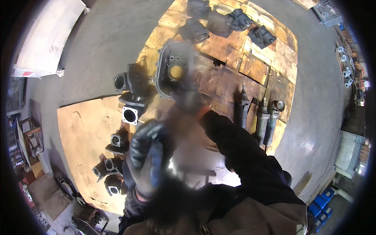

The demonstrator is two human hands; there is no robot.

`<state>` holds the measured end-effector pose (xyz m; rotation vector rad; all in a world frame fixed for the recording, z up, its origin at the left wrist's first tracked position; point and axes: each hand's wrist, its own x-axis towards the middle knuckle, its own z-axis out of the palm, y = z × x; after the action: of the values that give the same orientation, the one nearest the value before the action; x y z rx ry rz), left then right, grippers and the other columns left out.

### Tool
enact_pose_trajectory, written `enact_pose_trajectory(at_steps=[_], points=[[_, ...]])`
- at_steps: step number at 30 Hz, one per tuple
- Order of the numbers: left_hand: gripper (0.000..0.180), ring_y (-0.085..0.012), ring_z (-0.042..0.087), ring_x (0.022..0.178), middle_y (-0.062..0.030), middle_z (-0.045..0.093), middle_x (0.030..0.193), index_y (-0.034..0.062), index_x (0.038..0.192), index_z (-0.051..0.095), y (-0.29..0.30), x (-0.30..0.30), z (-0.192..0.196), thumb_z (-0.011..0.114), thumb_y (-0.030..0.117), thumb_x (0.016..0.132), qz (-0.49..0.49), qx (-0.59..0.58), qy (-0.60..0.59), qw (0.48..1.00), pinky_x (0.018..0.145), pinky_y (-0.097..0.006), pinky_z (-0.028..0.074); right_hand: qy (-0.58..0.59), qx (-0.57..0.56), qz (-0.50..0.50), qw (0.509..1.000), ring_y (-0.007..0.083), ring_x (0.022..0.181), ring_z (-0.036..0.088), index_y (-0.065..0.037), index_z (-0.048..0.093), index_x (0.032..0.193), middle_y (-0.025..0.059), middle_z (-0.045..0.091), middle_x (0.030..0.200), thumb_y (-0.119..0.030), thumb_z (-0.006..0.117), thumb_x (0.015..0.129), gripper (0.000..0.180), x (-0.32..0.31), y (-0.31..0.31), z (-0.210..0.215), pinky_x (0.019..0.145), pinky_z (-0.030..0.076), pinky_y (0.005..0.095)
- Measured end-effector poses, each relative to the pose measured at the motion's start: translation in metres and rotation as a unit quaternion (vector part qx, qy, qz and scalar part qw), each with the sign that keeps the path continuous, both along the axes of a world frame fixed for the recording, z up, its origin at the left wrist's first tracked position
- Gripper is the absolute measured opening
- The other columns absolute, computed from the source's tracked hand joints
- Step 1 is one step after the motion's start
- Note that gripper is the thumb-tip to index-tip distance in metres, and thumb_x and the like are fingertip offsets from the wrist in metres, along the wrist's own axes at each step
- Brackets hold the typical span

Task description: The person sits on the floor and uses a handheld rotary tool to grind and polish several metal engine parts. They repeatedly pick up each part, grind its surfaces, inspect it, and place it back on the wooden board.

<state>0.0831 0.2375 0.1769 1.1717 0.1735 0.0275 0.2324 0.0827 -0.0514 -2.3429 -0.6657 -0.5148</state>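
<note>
One large white panel [49, 35] fills the upper left of the frame, above grey floor. Lower down on that side, a tan sheet [80, 145] carries several small dark castings [119, 140] with pale flange faces. Toward the left of centre, larger flanged castings [135, 74] sit close together, one showing a bright square face with a round bore. Below them is the left hand [149, 154], gloved in black and blue, its fingers bent inward; whether it grips anything cannot be told. At upper centre, a dark open housing [177, 62] with a round opening rests on the brown patchwork surface [284, 56]. The right hand [188, 98] is at the housing's lower edge, too blurred to tell how far it is open or whether it has hold of the rim. More dark castings [239, 19] stand along the top. Right of centre lie three power tools [261, 123]; blue bins [321, 201] occupy the lower right.
</note>
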Motion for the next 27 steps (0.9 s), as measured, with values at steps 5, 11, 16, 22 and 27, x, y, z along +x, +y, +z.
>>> enact_pose_trajectory(at_steps=[5, 11, 16, 22, 27], points=[[0.046, -0.0276, 0.061, 0.122, -0.0187, 0.062, 0.134, -0.0066, 0.139, 0.053, -0.012, 0.001, -0.012, 0.064, 0.014, 0.099, -0.009, -0.026, 0.014, 1.000, 0.110, -0.045, 0.047, 0.086, -0.070, 0.087, 0.990, 0.0321, 0.093, 0.069, -0.007, 0.073, 0.102, 0.0136, 0.071, 0.098, -0.024, 0.064, 0.093, 0.021, -0.016, 0.002, -0.016, 0.099, 0.051, 0.0491], [0.053, -0.0296, 0.061, 0.125, -0.0223, 0.061, 0.134, -0.0083, 0.140, 0.052, -0.011, 0.017, -0.004, 0.068, 0.021, 0.099, -0.055, 0.005, 0.030, 0.998, 0.111, -0.043, 0.045, 0.056, -0.100, 0.095, 0.989, 0.0297, 0.076, 0.070, -0.008, 0.073, 0.101, 0.0123, 0.073, 0.090, -0.027, 0.061, 0.097, 0.023, -0.006, -0.024, 0.033, 0.084, 0.056, 0.0483], [0.052, -0.0246, 0.067, 0.092, -0.0177, 0.070, 0.109, -0.0015, 0.127, 0.064, -0.016, 0.038, 0.006, 0.068, 0.041, 0.097, -0.055, 0.147, 0.081, 0.984, 0.083, -0.038, 0.055, 0.254, 0.392, -0.118, 0.876, 0.0216, 0.086, 0.069, -0.008, 0.072, 0.112, 0.0033, 0.071, 0.102, -0.019, 0.070, 0.098, 0.018, 0.112, -0.078, 0.016, 0.072, 0.057, 0.0375], [0.054, -0.0251, 0.069, 0.092, -0.0175, 0.072, 0.107, -0.0003, 0.123, 0.067, -0.027, 0.050, -0.002, 0.069, 0.047, 0.097, -0.027, 0.185, 0.088, 0.978, 0.083, -0.039, 0.055, 0.461, 0.642, -0.097, 0.604, 0.0235, 0.093, 0.070, -0.010, 0.066, 0.118, 0.0060, 0.071, 0.104, -0.025, 0.063, 0.104, 0.021, 0.245, -0.090, -0.071, 0.075, 0.061, 0.0356], [0.056, -0.0251, 0.069, 0.092, -0.0170, 0.072, 0.106, 0.0002, 0.121, 0.068, -0.029, 0.045, -0.004, 0.069, 0.050, 0.096, -0.021, 0.168, 0.121, 0.978, 0.084, -0.039, 0.055, 0.307, 0.461, -0.099, 0.827, 0.0229, 0.089, 0.071, -0.012, 0.067, 0.113, 0.0072, 0.072, 0.099, -0.023, 0.061, 0.103, 0.016, 0.281, -0.087, -0.105, 0.070, 0.059, 0.0363]])
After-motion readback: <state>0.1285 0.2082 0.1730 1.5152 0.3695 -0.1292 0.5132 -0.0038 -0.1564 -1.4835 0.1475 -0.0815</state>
